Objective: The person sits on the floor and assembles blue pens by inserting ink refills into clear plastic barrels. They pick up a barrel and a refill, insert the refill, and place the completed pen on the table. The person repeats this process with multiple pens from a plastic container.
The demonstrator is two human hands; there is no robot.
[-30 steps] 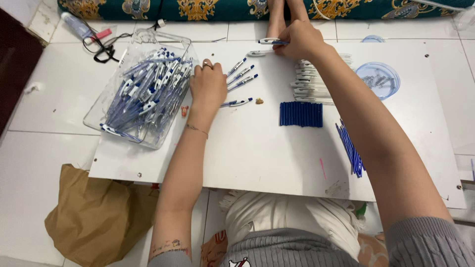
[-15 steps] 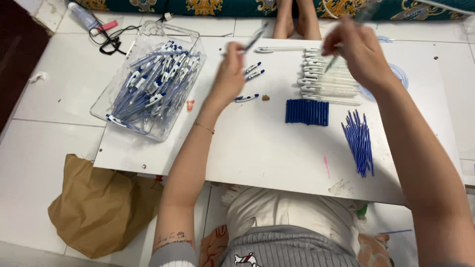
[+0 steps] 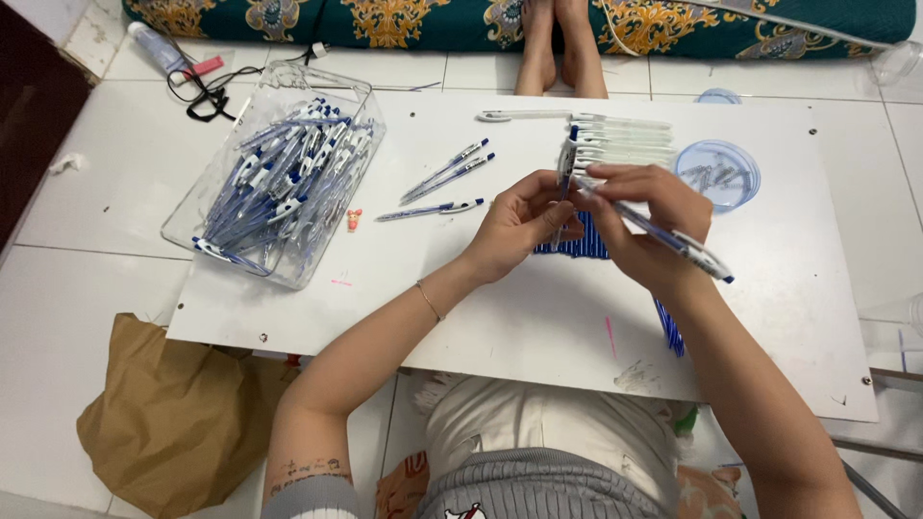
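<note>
The pen (image 3: pixel 663 235) is lying slantwise in the air above the middle of the white board (image 3: pixel 538 317), its long axis running from upper left down to lower right, with the blue-tipped end pointing toward the board's right edge. The right hand (image 3: pixel 644 216) is curling its fingers closed around the barrel, and the left hand (image 3: pixel 519 226) is pinching the pen's upper-left end between thumb and fingertips, both hands touching each other. Just beyond them, a row of dark blue refills (image 3: pixel 577 248) is showing under the hands. Toward the far edge, white barrels (image 3: pixel 625 139) are lying stacked, three loose pens (image 3: pixel 447 183) are sitting left of them, a clear tray of pens (image 3: pixel 279 173) is occupying the far left corner, and a round blue lid (image 3: pixel 719 175) is resting far right.
</note>
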